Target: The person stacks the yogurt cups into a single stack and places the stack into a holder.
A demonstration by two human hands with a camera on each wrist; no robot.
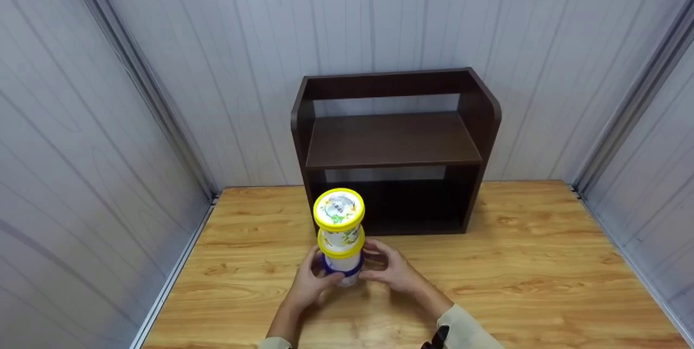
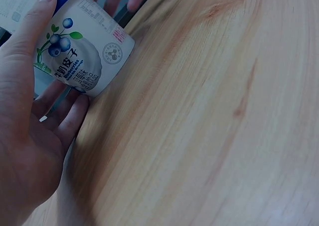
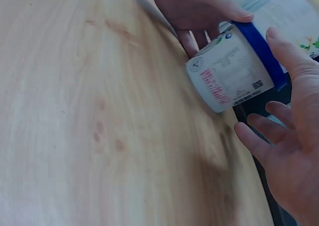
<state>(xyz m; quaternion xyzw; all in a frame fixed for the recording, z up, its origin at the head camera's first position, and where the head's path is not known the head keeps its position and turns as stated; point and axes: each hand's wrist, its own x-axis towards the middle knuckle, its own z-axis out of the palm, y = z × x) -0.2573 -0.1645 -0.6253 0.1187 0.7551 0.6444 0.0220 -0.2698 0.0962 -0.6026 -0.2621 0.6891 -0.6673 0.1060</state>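
Muted light; shelf (image 1: 394, 140) dark in lower bay; soft shadows on tabletop (image 2: 199, 111); wrist views hazy.

We see a top tub (image 1: 339, 209) on a middle tub (image 1: 341, 250), itself on a bottom tub (image 2: 99, 44), all three before the left part of a shelf unit (image 1: 393, 137). A left hand (image 1: 307, 286) is at the bottom tub's left, a right hand (image 1: 398, 272) at its right (whether its base meets the table (image 1: 520, 278), we cannot tell). Behind, the shelf unit stands on the table before the rear wall (image 1: 379, 13); a left wall (image 1: 65, 148) and a right wall (image 1: 650, 192) flank the table.
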